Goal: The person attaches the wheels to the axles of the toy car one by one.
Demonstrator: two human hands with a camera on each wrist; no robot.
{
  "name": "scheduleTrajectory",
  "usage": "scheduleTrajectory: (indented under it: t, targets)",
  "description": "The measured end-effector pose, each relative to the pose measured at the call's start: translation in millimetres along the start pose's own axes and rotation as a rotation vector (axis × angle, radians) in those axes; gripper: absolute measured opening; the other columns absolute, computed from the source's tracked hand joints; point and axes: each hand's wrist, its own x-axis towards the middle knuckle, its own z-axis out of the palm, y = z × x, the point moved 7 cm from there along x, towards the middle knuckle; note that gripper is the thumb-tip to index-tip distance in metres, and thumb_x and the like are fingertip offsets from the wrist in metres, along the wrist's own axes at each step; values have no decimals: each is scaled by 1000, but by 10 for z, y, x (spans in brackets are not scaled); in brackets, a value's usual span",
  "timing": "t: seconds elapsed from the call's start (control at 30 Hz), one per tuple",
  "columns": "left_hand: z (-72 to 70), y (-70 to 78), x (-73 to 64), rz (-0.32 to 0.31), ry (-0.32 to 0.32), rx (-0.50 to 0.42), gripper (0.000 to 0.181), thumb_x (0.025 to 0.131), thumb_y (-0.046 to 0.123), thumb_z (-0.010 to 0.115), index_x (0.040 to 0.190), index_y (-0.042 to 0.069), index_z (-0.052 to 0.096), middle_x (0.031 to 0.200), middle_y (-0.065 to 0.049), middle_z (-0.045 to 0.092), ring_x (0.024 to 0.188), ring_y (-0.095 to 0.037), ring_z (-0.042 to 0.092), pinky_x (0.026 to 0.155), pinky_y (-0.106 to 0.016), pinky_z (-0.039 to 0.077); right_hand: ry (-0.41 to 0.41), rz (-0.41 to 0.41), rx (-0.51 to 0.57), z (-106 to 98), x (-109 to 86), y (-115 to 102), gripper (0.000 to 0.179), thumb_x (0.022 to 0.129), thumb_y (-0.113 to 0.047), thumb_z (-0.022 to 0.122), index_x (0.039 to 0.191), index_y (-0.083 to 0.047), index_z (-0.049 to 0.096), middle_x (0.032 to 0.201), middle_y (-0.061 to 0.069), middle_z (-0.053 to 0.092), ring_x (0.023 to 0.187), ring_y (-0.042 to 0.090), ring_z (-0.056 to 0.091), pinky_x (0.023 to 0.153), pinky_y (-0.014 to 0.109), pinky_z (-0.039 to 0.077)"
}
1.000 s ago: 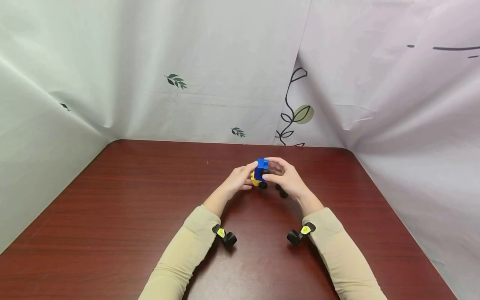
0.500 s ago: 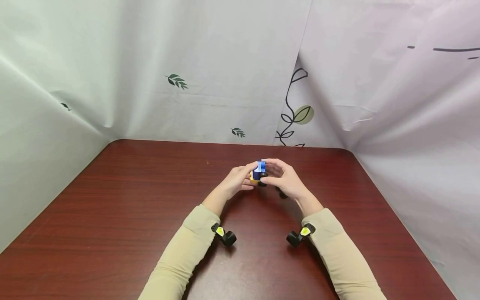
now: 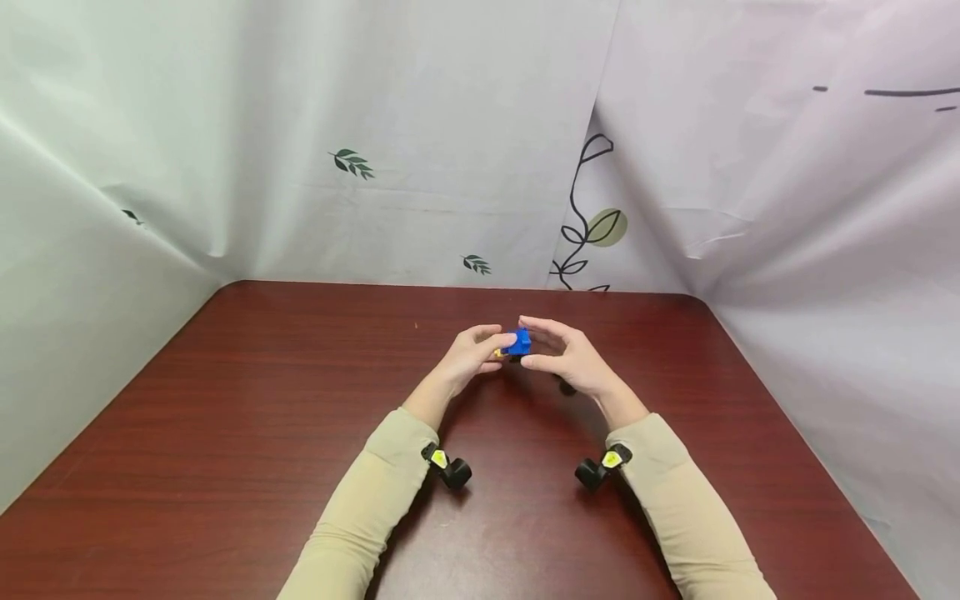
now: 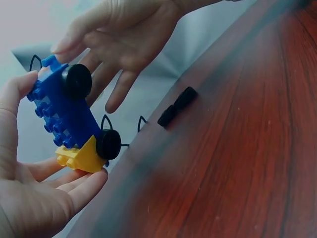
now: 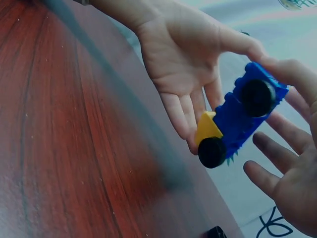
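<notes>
A toy car (image 4: 74, 114) made of building bricks is held up over the far part of the dark red wood-grain surface (image 3: 300, 375), a little right of the middle and between the two hands. Its studded body is blue, with a yellow sloped brick (image 4: 84, 154) at the end toward the left and black wheels (image 4: 109, 144) along the side. The left hand (image 3: 467, 358) pinches it, the thumb on the blue end and fingertips under the yellow brick. The right hand (image 3: 576, 360) is spread just beside the blue end, thumb apart from the fingers; whether it touches the car I cannot tell.

A pair of joined black wheels (image 4: 177, 106) lies on the surface near the right hand, partly hidden by it in the head view. Both arms wear beige sleeves (image 3: 352, 508) with small black wrist cameras (image 3: 453, 473). On the far side hangs a whitish curtain (image 3: 450, 100) printed with leaves and a stem.
</notes>
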Motion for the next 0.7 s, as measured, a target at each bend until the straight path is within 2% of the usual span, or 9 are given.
scheduleTrajectory:
  t: [0.07, 0.3, 0.53, 0.63, 0.7]
  targets:
    - [-8, -8, 11, 16, -1, 37, 69, 85, 30, 69, 141, 3, 40, 139, -15, 47, 112, -27, 59, 94, -42, 50, 14, 16, -27, -42, 1, 20, 55, 86, -17, 70, 137, -14, 50, 141, 13, 49, 128, 27, 50, 98, 40, 48]
    - [-8, -31, -17, 69, -41, 210, 77, 80, 26, 74, 144, 8, 35, 146, -12, 39, 126, -30, 49, 104, -45, 42, 85, 99, -133, -215, -13, 180, 44, 90, -26, 65, 130, -10, 57, 134, 12, 56, 123, 28, 52, 104, 49, 41]
    - [34, -2, -30, 128, -99, 351, 87, 74, 22, 76, 147, 10, 29, 150, -11, 33, 134, -29, 40, 108, -45, 38, 117, 201, -243, -342, -23, 332, 43, 88, -31, 67, 126, -12, 60, 127, 7, 61, 115, 25, 58, 96, 45, 49]
    - [45, 1, -31, 139, -110, 415, 90, 73, 22, 76, 147, 12, 27, 150, -10, 32, 135, -29, 38, 109, -45, 37, 119, 206, -272, -384, -34, 356, 46, 87, -31, 68, 126, -8, 59, 126, 9, 61, 113, 26, 59, 94, 45, 50]
    - [52, 1, -29, 144, -121, 426, 90, 72, 21, 76, 148, 12, 27, 150, -10, 31, 135, -29, 38, 109, -45, 37, 120, 188, -293, -414, -43, 365, 49, 86, -32, 69, 125, -5, 59, 125, 11, 62, 111, 27, 60, 94, 44, 50]
